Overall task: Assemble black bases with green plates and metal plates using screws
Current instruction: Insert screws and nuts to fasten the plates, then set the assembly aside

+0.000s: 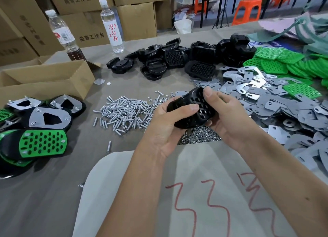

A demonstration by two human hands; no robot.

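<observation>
Black perforated base [191,110], green plates [276,63]

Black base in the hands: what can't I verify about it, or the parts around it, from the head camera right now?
- Black base: its far face is turned away, and left hand and right hand cover its ends.
- Nuts: partly hidden beneath the hands and base.
- Finished assemblies: cut off by the left edge.
- Cardboard box: inside hidden by its near wall.
</observation>
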